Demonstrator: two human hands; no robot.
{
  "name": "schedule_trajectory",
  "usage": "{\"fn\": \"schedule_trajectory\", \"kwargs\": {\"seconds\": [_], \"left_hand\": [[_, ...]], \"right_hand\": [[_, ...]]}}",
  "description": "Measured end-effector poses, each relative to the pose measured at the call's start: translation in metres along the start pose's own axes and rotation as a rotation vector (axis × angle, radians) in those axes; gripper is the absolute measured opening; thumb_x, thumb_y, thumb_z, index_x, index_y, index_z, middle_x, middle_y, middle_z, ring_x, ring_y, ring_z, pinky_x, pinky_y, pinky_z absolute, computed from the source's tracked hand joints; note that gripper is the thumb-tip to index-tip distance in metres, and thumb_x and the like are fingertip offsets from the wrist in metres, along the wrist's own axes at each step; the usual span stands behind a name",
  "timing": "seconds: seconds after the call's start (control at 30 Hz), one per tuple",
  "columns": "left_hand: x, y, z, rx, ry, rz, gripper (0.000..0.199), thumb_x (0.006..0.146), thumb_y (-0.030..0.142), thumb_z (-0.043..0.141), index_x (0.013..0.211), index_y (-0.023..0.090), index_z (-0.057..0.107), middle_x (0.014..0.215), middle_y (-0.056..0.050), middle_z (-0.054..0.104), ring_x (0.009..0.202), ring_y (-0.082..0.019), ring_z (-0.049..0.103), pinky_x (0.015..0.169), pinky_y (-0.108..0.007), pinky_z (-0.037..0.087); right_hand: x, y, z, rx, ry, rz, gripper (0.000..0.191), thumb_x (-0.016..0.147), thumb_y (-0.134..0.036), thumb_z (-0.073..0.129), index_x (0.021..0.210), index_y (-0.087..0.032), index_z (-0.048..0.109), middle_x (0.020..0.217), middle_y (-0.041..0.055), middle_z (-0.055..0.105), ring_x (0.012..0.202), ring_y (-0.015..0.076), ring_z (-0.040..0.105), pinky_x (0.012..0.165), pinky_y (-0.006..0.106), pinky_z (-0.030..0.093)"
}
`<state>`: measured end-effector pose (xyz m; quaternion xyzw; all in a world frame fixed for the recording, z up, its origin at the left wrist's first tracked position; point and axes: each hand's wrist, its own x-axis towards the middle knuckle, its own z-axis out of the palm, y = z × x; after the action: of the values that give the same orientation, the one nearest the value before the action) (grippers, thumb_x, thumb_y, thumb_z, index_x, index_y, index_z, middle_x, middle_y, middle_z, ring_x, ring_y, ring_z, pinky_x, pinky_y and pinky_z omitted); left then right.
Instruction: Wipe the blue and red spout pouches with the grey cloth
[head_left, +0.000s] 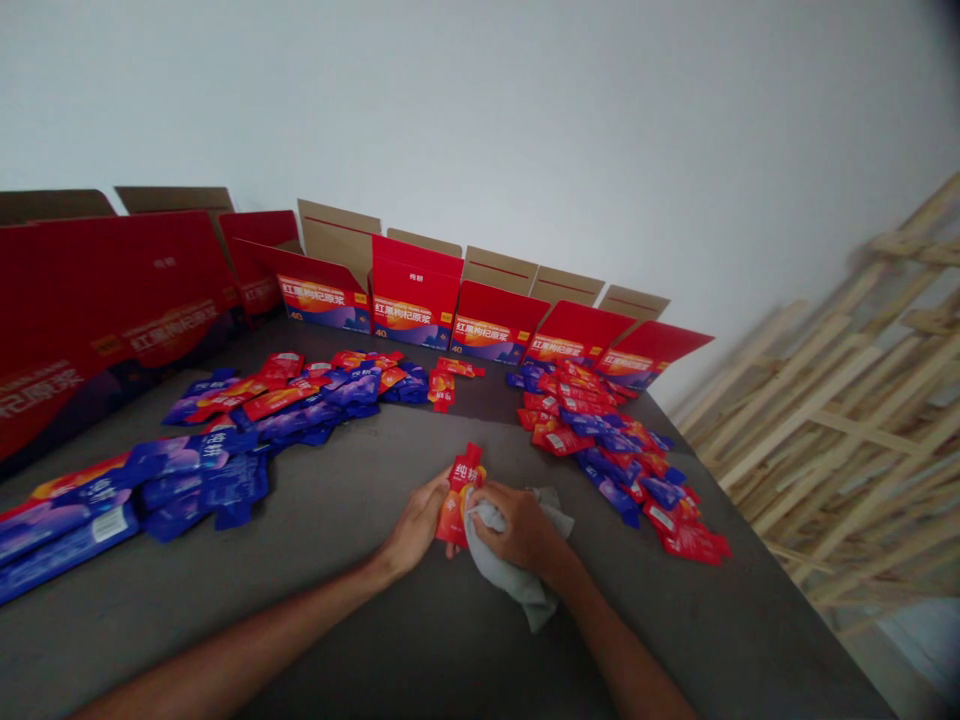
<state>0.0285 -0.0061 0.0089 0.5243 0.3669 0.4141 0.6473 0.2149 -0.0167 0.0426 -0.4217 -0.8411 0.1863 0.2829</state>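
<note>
My left hand [415,522] grips a red and orange pouch [463,474] by its left side, its spout end pointing away from me. Bunched in my right hand [517,530] is a grey cloth [517,585], pressed against the right side of the pouch's face. Part of the cloth hangs below and behind that hand. Both hands are just above the dark grey table [337,640], near its middle. The fingers of my left hand are partly hidden behind the pouch.
Open red cartons [416,300] line the table's back and left. Blue and red pouches lie in a heap [300,400] at left and another heap [592,430] at right. Long blue packets [67,530] lie at far left. Wooden slats [847,430] stand beyond the table's right edge.
</note>
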Motion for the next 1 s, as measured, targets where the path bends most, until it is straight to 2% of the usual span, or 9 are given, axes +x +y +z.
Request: {"fn": "schedule_trajectory", "kwargs": {"seconds": [0.1,0.17,0.37,0.43,0.6,0.73,0.83,0.9,1.0], "left_hand": [[0.001,0.004,0.001,-0.003,0.070,0.010,0.067,0.095,0.057,0.037,0.146,0.014,0.039,0.069,-0.002,0.071,0.041,-0.014,0.058,0.042,-0.026,0.049],[0.000,0.005,0.001,-0.009,0.071,0.019,0.066,0.095,0.056,0.038,0.146,0.014,0.039,0.070,-0.003,0.071,0.041,-0.014,0.058,0.043,-0.026,0.049],[-0.002,0.002,0.001,-0.017,0.007,0.004,0.067,0.096,0.056,0.036,0.149,0.015,0.034,0.062,-0.002,0.069,0.043,-0.016,0.060,0.045,-0.026,0.050],[-0.002,0.001,0.000,-0.006,0.008,0.009,0.066,0.096,0.055,0.038,0.149,0.015,0.034,0.064,-0.002,0.070,0.044,-0.016,0.061,0.045,-0.027,0.051],[-0.002,0.000,0.001,-0.062,-0.010,0.010,0.067,0.094,0.055,0.043,0.149,0.018,0.034,0.072,-0.004,0.072,0.048,-0.017,0.064,0.046,-0.027,0.053],[-0.001,-0.003,0.002,-0.105,-0.053,0.005,0.068,0.094,0.058,0.042,0.147,0.015,0.035,0.065,-0.001,0.069,0.043,-0.015,0.061,0.046,-0.027,0.053],[-0.001,-0.005,0.002,-0.103,-0.137,-0.020,0.066,0.094,0.060,0.036,0.142,0.015,0.040,0.066,-0.001,0.066,0.038,-0.013,0.058,0.039,-0.023,0.046],[-0.001,-0.005,0.001,-0.050,-0.175,-0.038,0.062,0.095,0.061,0.031,0.133,0.014,0.049,0.062,0.001,0.063,0.032,-0.010,0.051,0.032,-0.019,0.034],[-0.001,-0.003,-0.001,0.123,-0.173,-0.013,0.061,0.097,0.059,0.026,0.111,0.013,0.065,0.043,0.007,0.047,0.029,-0.007,0.034,0.036,-0.018,0.025]], "right_hand": [[-0.001,-0.007,0.000,0.033,-0.099,-0.085,0.019,0.082,-0.014,0.061,0.099,-0.023,0.062,0.097,0.0004,0.070,0.084,0.0158,0.066,0.079,0.025,0.048],[0.000,-0.008,0.000,0.036,-0.091,-0.082,0.017,0.082,-0.015,0.061,0.098,-0.023,0.062,0.096,0.0005,0.070,0.084,0.0157,0.067,0.078,0.025,0.048],[0.002,0.010,-0.003,-0.085,0.189,0.219,0.011,0.091,-0.028,0.057,0.096,-0.022,0.065,0.093,0.0040,0.072,0.086,0.0213,0.068,0.079,0.030,0.049],[0.001,0.017,-0.006,-0.073,0.152,0.267,0.017,0.092,-0.034,0.056,0.092,-0.023,0.068,0.088,0.0035,0.073,0.082,0.0220,0.068,0.076,0.030,0.050],[0.001,0.020,-0.006,0.199,-0.020,0.206,0.029,0.094,-0.040,0.053,0.085,-0.021,0.072,0.081,-0.0003,0.073,0.077,0.0191,0.069,0.075,0.027,0.052],[-0.001,0.019,-0.015,0.241,0.027,0.252,0.031,0.091,-0.044,0.056,0.083,-0.020,0.073,0.085,0.0018,0.074,0.084,0.0227,0.069,0.078,0.032,0.055],[-0.008,0.031,-0.055,0.134,0.152,0.335,0.031,0.090,-0.045,0.056,0.093,-0.021,0.074,0.094,0.0063,0.075,0.092,0.0263,0.069,0.083,0.037,0.055],[-0.016,0.050,-0.100,-0.004,0.278,0.426,0.031,0.090,-0.045,0.055,0.095,-0.022,0.074,0.097,0.0084,0.075,0.095,0.0270,0.069,0.084,0.037,0.056],[-0.026,0.090,-0.180,-0.155,0.286,0.507,0.030,0.092,-0.038,0.049,0.091,-0.022,0.075,0.098,0.0083,0.075,0.099,0.0258,0.069,0.089,0.035,0.054]]}}
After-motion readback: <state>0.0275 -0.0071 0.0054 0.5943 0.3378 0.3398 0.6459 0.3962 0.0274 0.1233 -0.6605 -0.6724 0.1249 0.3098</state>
